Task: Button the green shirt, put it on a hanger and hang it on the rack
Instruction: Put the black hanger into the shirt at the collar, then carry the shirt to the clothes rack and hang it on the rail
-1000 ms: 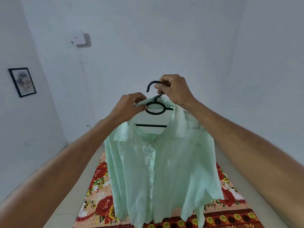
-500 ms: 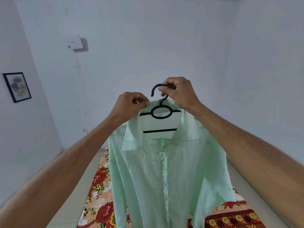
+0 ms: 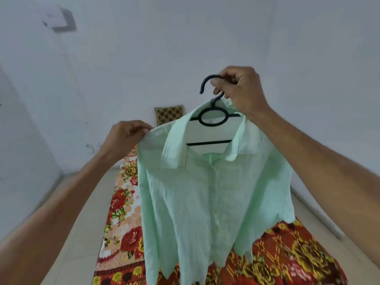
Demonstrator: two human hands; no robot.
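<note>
While a right hand grips the black plastic hanger, a pale green shirt hangs buttoned.
Left hand pinches the shirt's shoulder above a floral mat.

My green shirt hid both ends of the hanger and much of the floral mat behind it; its hem ran off the bottom edge. Above the shirt, my right hand covered part of the hook.

Soft even daylight, wide-angle edge distortion
</note>
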